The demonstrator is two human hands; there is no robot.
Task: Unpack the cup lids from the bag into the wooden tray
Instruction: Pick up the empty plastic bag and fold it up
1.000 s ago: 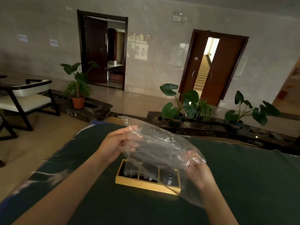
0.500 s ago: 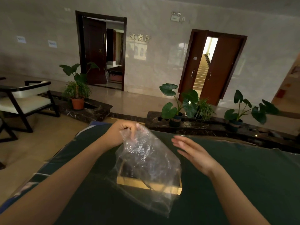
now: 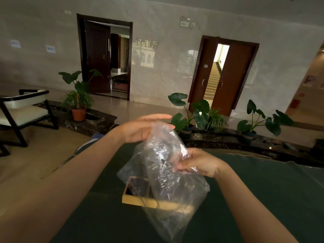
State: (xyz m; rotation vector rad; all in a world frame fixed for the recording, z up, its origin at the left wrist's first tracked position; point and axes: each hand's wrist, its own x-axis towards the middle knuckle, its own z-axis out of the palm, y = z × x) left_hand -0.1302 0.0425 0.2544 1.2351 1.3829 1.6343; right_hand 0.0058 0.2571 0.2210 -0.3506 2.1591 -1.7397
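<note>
Lids cannot be made out for certain: the wooden tray [image 3: 138,201] sits on the green tablecloth [image 3: 263,199], and its one exposed compartment, at the tray's left end, holds something dark that may be a lid. The rest of the tray is veiled by the clear plastic bag [image 3: 168,174], which hangs crumpled directly above it and drapes past its near edge.

Right hand [image 3: 198,163] pinches the bag's upper side, fingers closed into the film, above and to the right of the tray. Left hand [image 3: 140,129] is flat and open above the tray's far side, its fingertips just touching the bag's top without gripping.

Judging by the slack film (it looks empty, though glare hides much), the sensible move is to lift the bag straight up and clear of the tray, so no trailing fold drags anything out of a compartment.
</note>
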